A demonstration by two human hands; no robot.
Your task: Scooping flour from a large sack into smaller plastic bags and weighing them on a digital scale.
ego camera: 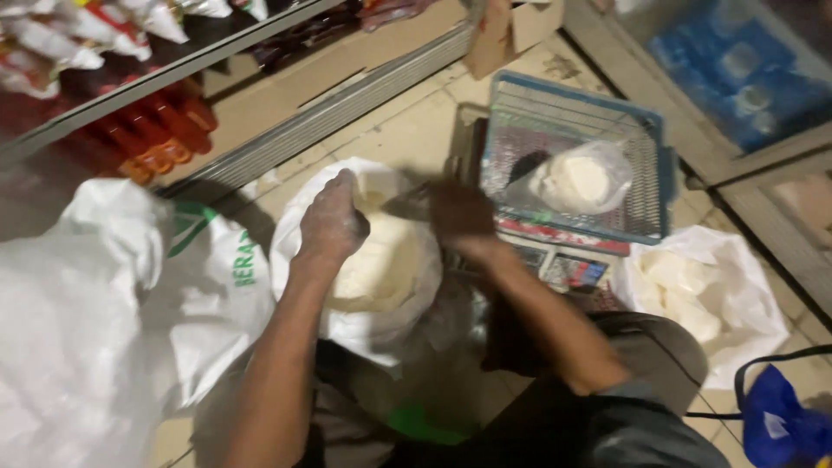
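Open sack [299, 260], centre: white, with pale cream powder inside.
Large sack [104, 321], lower left: white with green print.
Basket [576, 113], upper right: blue wire grid.
Bag in basket [581, 179]: clear, white contents.
Bottles [165, 130], upper left: red with orange caps.
Cloth bag [784, 425], lower right: deep blue.
Floor [416, 130]: beige tiles.

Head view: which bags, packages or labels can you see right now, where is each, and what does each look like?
Open white sack: centre floor, holds white powder; left hand at its rim, right hand blurred beside it.
Small clear bag: in blue wire basket, white powder inside.
Big white sack: left, green printing.
White bag: right floor, white lumps.
Red packets: shelf, upper left.
Blue pack: upper right.
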